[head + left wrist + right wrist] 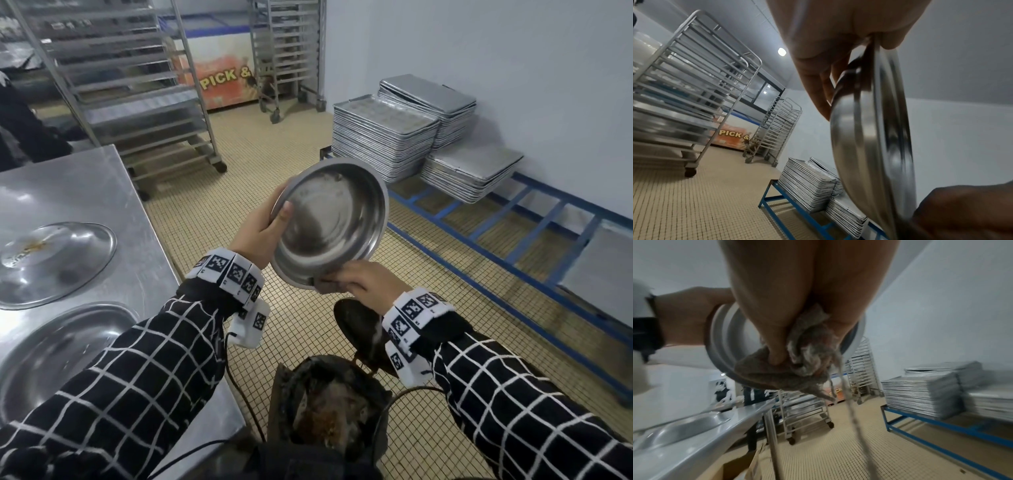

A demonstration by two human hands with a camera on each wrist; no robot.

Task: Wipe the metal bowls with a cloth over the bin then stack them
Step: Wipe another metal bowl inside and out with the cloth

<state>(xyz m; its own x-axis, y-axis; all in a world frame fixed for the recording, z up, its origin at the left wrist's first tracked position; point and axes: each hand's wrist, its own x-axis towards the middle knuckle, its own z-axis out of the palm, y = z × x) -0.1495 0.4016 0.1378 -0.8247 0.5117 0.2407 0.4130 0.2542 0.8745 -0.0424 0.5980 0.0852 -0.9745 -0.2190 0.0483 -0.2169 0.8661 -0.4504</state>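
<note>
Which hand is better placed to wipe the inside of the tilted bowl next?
Right. The right hand already holds the crumpled grey cloth against the round metal bowl's lower rim, while the left hand grips the upper rim, steadying it.

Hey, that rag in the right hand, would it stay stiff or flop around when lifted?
Likely floppy: the cloth bunches in the right hand against the bowl rim. Frayed strands dangle below, so it may snag or drip. Probably light.

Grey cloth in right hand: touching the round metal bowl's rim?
Touching. Right wrist view shows the grey cloth draped over the round metal bowl at its lower rim, pinched by the right hand.
</note>
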